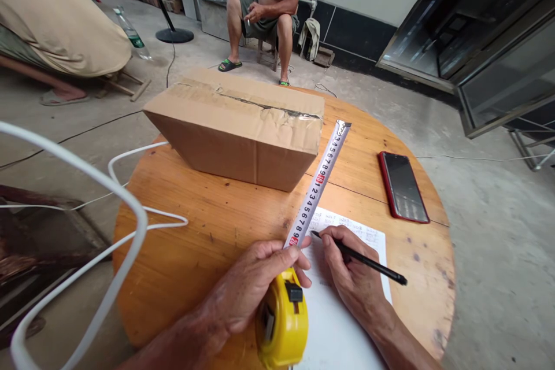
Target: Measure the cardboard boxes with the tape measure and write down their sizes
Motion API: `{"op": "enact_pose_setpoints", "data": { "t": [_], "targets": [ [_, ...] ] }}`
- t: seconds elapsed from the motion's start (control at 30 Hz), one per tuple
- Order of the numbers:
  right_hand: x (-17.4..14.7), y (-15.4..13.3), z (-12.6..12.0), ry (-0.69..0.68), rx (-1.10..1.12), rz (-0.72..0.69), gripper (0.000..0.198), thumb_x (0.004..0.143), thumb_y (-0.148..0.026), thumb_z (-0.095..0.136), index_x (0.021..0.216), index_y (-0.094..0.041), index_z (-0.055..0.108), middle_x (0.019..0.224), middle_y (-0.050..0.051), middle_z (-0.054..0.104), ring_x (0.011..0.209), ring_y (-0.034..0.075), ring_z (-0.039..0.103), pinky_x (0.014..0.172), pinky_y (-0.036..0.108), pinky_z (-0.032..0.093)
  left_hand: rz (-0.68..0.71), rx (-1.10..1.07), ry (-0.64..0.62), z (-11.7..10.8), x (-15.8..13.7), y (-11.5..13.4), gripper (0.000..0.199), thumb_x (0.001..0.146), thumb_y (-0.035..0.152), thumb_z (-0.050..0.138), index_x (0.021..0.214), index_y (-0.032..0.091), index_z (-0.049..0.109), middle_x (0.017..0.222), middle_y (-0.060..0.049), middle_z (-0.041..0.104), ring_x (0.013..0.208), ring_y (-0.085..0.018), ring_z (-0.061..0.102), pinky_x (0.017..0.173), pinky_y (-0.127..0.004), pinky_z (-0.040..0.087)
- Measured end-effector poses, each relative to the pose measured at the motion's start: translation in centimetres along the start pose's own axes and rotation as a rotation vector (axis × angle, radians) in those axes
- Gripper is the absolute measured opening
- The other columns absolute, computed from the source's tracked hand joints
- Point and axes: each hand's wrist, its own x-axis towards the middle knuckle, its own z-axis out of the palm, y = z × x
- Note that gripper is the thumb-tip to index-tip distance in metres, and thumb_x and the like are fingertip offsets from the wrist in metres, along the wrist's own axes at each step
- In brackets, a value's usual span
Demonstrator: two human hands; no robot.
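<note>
At the lower centre of the frame, the left hand (249,286) has its fingers closed on the blade (318,182) of a yellow tape measure (288,324), near the red 20 mark. The case looks hard, smooth and compact, best cupped round its body; the blade is probably springy and liable to buckle, so pinch it flat, off the edges. Right of it, the fingers of the right hand (358,274) grip a black pen (375,266), likely light and stiff, near its tip, over the written paper (329,312) on the wooden bench (203,243).
</note>
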Motion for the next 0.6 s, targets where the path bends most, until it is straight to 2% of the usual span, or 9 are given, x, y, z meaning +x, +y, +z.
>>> {"op": "enact_pose_setpoints", "data": {
  "t": [0.6],
  "targets": [
    [0.07,-0.06,0.04,0.002,-0.009,-0.004,0.013,0.089,-0.02,0.046,0.08,-0.019,0.056,0.065,-0.001,0.054,0.054,0.011,0.047,0.051,0.024,0.037,-0.002,0.013,0.004,0.06,-0.12,-0.12,0.032,0.084,0.043,0.054,0.079,0.014,0.066,0.082,-0.01,0.071,0.076,-0.021,0.063,0.064,-0.026,0.04]
  ]
}}
